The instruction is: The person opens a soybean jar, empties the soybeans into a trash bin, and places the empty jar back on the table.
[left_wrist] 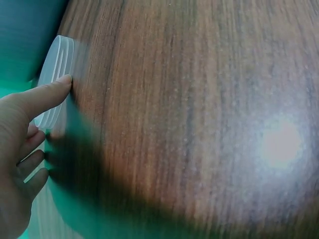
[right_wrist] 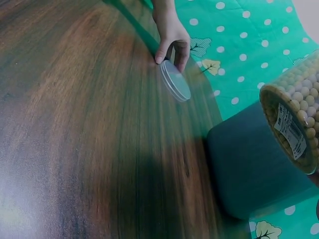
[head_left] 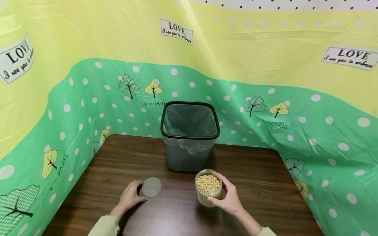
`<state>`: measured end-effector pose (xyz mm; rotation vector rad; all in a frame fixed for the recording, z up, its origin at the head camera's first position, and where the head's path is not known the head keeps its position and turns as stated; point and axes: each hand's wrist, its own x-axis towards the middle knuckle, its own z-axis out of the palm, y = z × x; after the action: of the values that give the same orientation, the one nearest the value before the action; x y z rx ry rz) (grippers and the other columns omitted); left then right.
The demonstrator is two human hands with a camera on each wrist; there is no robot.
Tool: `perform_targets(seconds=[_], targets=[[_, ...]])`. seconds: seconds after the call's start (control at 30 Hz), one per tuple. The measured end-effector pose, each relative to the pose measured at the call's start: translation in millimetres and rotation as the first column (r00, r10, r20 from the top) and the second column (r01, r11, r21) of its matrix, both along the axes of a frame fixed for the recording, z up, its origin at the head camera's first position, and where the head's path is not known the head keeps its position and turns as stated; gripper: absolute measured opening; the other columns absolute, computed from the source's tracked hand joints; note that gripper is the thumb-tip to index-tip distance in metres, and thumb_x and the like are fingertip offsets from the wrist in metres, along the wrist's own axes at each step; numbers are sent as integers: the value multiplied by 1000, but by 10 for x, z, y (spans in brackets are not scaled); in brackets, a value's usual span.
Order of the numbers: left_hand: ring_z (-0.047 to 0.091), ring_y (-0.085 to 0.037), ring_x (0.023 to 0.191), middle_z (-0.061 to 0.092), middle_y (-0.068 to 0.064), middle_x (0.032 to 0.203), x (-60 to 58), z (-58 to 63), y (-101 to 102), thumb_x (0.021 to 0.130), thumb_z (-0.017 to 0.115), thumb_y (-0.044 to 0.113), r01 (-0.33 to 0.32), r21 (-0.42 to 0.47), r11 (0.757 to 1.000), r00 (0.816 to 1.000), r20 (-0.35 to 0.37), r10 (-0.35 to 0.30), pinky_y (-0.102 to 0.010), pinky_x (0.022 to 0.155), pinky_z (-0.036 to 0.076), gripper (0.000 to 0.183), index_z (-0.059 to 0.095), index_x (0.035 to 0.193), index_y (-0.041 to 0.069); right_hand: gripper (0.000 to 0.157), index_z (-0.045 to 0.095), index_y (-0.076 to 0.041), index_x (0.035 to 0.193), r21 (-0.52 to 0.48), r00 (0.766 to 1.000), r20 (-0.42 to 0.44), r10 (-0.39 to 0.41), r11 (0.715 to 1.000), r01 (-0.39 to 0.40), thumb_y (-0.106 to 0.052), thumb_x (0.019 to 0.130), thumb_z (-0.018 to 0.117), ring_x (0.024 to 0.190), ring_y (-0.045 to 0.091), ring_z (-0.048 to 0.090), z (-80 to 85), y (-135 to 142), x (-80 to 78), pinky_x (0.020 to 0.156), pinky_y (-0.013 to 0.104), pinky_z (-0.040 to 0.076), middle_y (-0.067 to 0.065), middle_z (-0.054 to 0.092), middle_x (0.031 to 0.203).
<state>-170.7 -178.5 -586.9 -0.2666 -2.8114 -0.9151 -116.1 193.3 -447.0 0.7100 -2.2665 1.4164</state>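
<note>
My right hand point(head_left: 231, 200) grips a clear jar point(head_left: 208, 188) full of round, pale yellow beans. The jar has no lid on and is held up off the table; its labelled base point(right_wrist: 290, 130) shows in the right wrist view. Further left, a round translucent lid point(head_left: 152, 187) lies flat on the table. My left hand point(head_left: 129, 196) holds the lid by its near left edge, thumb point(left_wrist: 52, 94) on one side of the rim and fingers on the other. Most of the right hand is out of the right wrist view.
A grey bin point(head_left: 189, 155) with a black rim and a clear plastic liner point(head_left: 192, 144) stands at the back of the dark wooden table point(head_left: 174, 213), behind the jar. A green and yellow printed cloth point(head_left: 118, 98) hangs around the table's back and sides.
</note>
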Motion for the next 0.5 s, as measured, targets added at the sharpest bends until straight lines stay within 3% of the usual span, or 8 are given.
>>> perform_targets(seconds=[0.17,0.27,0.37,0.5], targets=[[54,-32,104,60,-14,107,-18,30,-26,50,87,27,28,5,1000,1000,10,-28,-47,86,44,71,60,108,-3,73,47,15,119,3,1000,8,-12,1000,12,-1,55,79,96,12,57,29,40,10,74,18,48,28,57,108],[54,-36,103,59,-19,109,-92,190,-65,56,85,29,35,76,996,999,1,-35,-49,87,43,72,57,112,-7,74,46,16,119,-16,1000,-18,-22,1000,22,3,54,78,97,9,56,69,91,10,75,16,47,31,55,108],[51,-38,108,55,-23,116,-233,531,-82,66,79,35,33,144,989,999,-10,-31,-51,90,40,74,51,121,-7,75,45,17,119,-44,998,-49,-46,998,44,9,52,77,98,7,56,119,154,4,77,13,46,34,53,107],[42,-36,120,46,-19,131,-509,1243,1,75,70,44,71,193,979,997,-40,-64,-52,96,34,77,42,132,1,77,44,18,120,-101,995,-61,-82,992,75,15,51,75,100,5,54,175,218,-29,80,12,45,36,50,108]])
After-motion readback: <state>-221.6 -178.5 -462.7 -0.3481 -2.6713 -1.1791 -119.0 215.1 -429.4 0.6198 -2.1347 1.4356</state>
